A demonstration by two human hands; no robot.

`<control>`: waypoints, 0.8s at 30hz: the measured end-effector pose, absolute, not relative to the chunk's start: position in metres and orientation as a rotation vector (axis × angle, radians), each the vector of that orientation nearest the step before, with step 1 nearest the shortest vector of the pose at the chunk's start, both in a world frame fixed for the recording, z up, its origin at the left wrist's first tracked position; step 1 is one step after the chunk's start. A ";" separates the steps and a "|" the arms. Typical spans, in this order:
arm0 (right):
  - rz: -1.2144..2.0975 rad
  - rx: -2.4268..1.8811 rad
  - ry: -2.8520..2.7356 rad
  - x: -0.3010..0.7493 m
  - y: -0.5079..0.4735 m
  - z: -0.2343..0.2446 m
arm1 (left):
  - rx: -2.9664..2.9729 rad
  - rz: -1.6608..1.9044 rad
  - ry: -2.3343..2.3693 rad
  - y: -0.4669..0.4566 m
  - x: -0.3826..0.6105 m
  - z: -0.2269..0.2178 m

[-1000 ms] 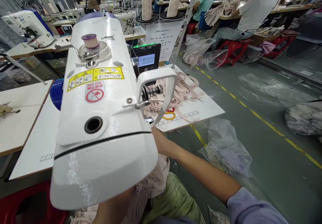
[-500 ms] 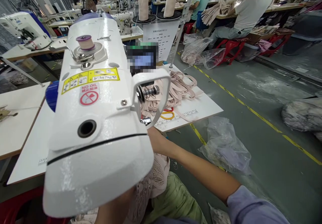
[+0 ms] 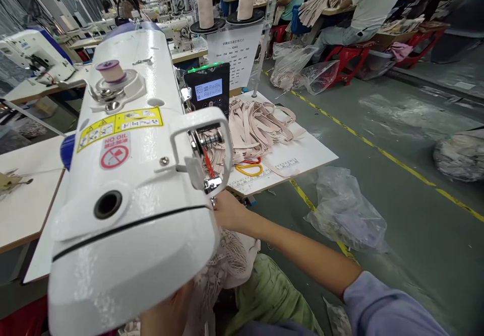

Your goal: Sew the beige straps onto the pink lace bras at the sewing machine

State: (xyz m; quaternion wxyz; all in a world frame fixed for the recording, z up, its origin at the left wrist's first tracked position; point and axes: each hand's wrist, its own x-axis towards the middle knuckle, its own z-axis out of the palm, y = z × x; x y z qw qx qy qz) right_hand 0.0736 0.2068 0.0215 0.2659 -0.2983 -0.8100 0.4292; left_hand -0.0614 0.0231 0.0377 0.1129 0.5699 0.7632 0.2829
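Note:
A white sewing machine head (image 3: 151, 185) fills the left and middle of the view and covers the needle area. My right hand (image 3: 232, 212) reaches in beside the machine's front end; its fingers are hidden behind the housing. Under the machine's lower edge, my left hand (image 3: 172, 306) shows only in part, close to the lace, with its fingers out of sight. Pale pink lace fabric (image 3: 230, 260) hangs between the two hands, over my lap. Whether either hand grips it is hidden.
On the white tabletop (image 3: 317, 155) lie a pile of beige straps (image 3: 260, 127) and yellow-and-red-handled scissors (image 3: 249, 169). A control panel (image 3: 208, 91) and thread cones (image 3: 205, 3) stand behind. Plastic bags (image 3: 346, 215) lie on the floor. A co-worker (image 3: 378, 8) sits farther back.
The view has shifted slightly, so the machine sits farther left and lower. More of the control panel and of my right hand shows. Both hands remain near the lace fabric.

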 end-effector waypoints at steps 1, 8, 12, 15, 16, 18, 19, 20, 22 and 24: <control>1.139 -0.824 -2.193 0.073 0.206 0.022 | 1.684 0.839 2.256 0.022 -0.062 0.037; 1.104 -0.774 -2.128 0.072 0.205 0.019 | 1.711 0.887 2.293 0.025 -0.065 0.029; 1.091 -0.737 -2.131 0.074 0.206 0.020 | 1.674 0.908 2.300 0.026 -0.062 0.026; 1.090 -0.714 -2.131 0.075 0.207 0.020 | 1.646 0.898 2.328 0.025 -0.062 0.022; 1.094 -0.706 -2.128 0.075 0.207 0.019 | 1.640 0.896 2.339 0.025 -0.063 0.020; 1.104 -0.697 -2.118 0.075 0.208 0.017 | 1.631 0.890 2.356 0.024 -0.065 0.017; 1.109 -0.698 -2.113 0.075 0.208 0.016 | 1.635 0.884 2.369 0.024 -0.065 0.016; 1.111 -0.703 -2.107 0.075 0.208 0.015 | 1.653 0.879 2.388 0.024 -0.066 0.014; 1.113 -0.709 -2.097 0.075 0.208 0.013 | 1.765 0.898 2.449 0.024 -0.062 0.012; 1.115 -0.705 -2.084 0.075 0.208 0.012 | 1.981 0.992 2.507 0.024 -0.050 0.012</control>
